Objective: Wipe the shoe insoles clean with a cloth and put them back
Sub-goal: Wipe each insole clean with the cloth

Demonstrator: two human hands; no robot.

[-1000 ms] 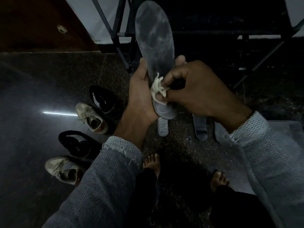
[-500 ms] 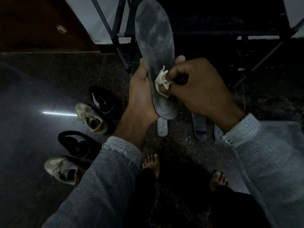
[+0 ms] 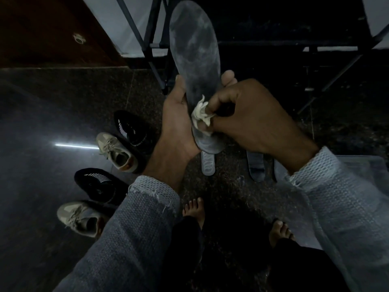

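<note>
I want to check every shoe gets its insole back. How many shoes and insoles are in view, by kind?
Black shoes: 2
Tan sneakers: 2
Insole in the left hand: 1
Insoles on the floor: 3
Total: 8

The left hand (image 3: 179,121) holds a grey insole (image 3: 194,51) upright while the right hand (image 3: 252,119) presses a bunched cloth (image 3: 201,113) to its heel.
</note>
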